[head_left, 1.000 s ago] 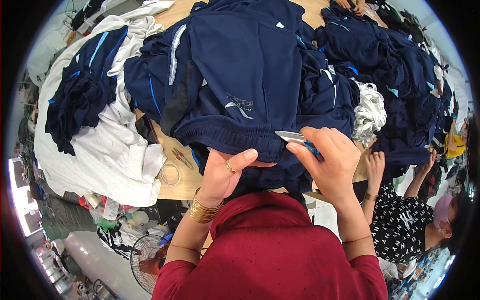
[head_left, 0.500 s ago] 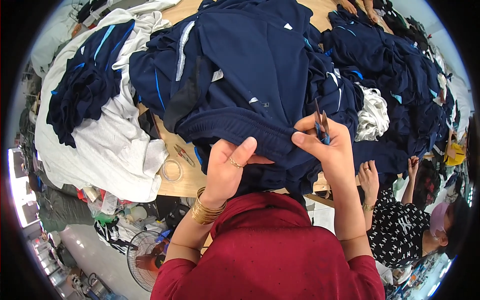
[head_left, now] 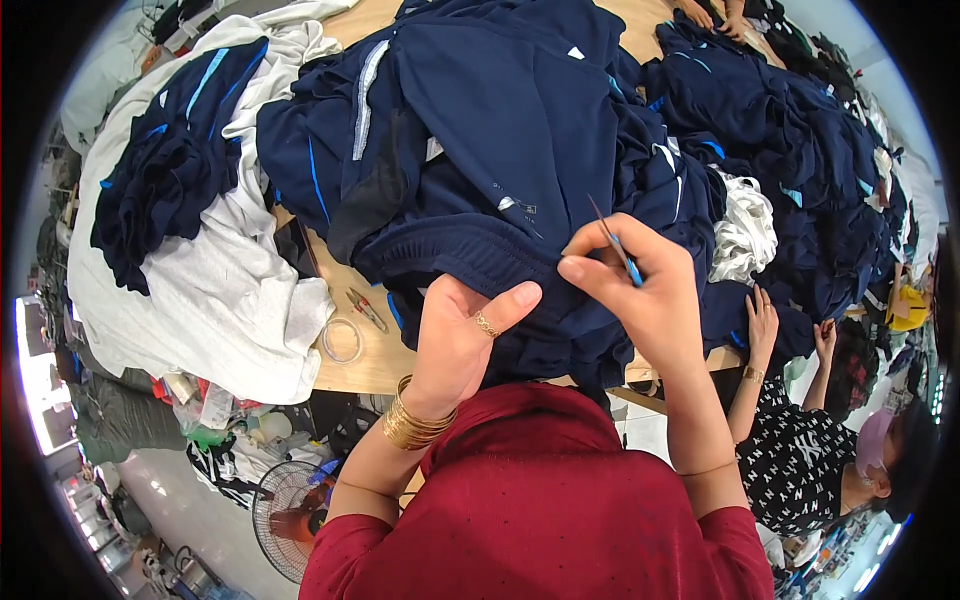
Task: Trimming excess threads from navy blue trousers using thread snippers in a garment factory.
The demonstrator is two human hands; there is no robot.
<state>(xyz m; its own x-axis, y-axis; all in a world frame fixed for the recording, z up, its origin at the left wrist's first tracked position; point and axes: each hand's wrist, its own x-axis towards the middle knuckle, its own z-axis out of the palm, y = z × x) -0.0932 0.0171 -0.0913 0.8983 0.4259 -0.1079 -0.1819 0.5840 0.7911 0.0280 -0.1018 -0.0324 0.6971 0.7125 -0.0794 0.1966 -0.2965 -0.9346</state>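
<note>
Navy blue trousers (head_left: 490, 90) are spread in front of me, their gathered elastic waistband (head_left: 450, 245) turned toward me. My left hand (head_left: 450, 340) is closed on the lower edge of that waistband, thumb on top and fingers tucked beneath the cloth. In my right hand (head_left: 650, 290) is a small pair of scissors (head_left: 628, 262) with blue handles, blades pointing up and away. The thumb and forefinger of this hand pinch together at the right end of the waistband; whether thread or cloth is between them I cannot make out.
To the left lie pale grey cloth (head_left: 235, 290) and another navy garment (head_left: 170, 190). Thread snips (head_left: 366, 308) and a clear ring (head_left: 342, 341) rest on the wooden table (head_left: 375, 372). White strips (head_left: 745, 230) and a navy pile (head_left: 790, 130) lie right, beside a co-worker (head_left: 800, 450).
My right hand has shifted slightly left along the waistband, and the scissors have tilted left, their blades no longer visibly spread. My left thumb has moved right. The co-worker's hand has moved over the cloth.
</note>
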